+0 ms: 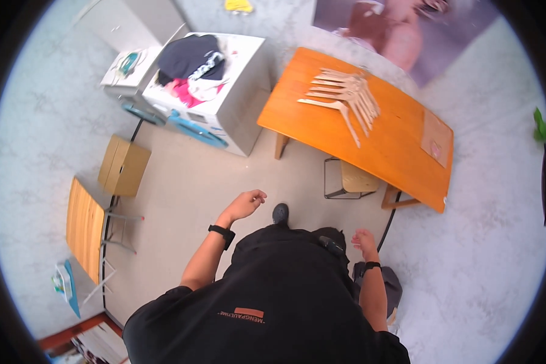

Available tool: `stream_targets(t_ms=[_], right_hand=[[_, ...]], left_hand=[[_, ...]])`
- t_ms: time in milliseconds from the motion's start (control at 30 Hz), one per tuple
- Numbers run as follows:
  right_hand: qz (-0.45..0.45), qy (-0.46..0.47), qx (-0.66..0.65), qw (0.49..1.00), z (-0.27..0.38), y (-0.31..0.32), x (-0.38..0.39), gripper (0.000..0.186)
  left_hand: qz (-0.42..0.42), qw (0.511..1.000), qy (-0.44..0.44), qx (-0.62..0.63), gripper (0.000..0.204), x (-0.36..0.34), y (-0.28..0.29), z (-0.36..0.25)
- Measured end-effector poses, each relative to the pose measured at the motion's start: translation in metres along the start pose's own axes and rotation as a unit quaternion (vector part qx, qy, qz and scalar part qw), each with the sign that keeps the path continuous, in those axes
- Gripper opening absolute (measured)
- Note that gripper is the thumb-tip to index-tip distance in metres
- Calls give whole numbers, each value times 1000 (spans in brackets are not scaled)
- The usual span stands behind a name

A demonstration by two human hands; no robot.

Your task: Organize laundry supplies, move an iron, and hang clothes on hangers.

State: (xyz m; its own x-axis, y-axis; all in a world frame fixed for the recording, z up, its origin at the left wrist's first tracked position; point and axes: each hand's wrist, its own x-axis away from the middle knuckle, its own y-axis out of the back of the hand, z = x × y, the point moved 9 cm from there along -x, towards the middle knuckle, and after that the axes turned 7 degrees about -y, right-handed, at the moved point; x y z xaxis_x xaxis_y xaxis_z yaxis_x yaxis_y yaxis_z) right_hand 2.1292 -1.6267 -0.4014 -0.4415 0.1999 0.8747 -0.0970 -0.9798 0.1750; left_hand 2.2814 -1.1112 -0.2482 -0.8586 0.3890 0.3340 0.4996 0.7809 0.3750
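Note:
My left hand (247,205) hangs in the air in front of my body, fingers loosely bent and nothing in them. Low at my right side, my right hand (364,241) is also bare, with its fingers slightly curled. Neither touches anything. Ahead to the right, a row of overlapping wooden clothes hangers (349,91) lies on an orange wooden table (291,109). Ahead to the left, dark, white and pink clothes (191,57) are heaped on a white washing machine (255,106) with a blue-rimmed door.
A stool (355,178) stands partly under the table. A cardboard box (125,167), a folding wooden table (86,227) and a blue board (71,288) line the left wall. A teal iron (127,64) rests on a white surface at the far left. A dark bag-like item (392,285) is beside my right forearm.

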Motion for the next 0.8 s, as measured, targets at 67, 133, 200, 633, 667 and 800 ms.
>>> stream_targets(t_ms=[67,133,200,633,667,800], right_hand=[[27,4,17,1000,15,-22,1,22],[28,2,31,999,28,-36,1,21],[32,8,64,997,36,-47,2,21],[-9,113,108,988,193,-90,-92,20],[-10,151,90,984,212,-93,-102,20],[-75,313,120,939,315,-116,-131,14]], left_hand=[[-24,999,24,16,30,8,19,16],[-35,998,39,31,30,5,35,31],[-56,995,10,82,28,2,48,54],[-84,984,120,103,26,-47,98,59],[-88,983,121,107,26,-52,104,53],[-126,981,130,71,26,-73,146,35]])
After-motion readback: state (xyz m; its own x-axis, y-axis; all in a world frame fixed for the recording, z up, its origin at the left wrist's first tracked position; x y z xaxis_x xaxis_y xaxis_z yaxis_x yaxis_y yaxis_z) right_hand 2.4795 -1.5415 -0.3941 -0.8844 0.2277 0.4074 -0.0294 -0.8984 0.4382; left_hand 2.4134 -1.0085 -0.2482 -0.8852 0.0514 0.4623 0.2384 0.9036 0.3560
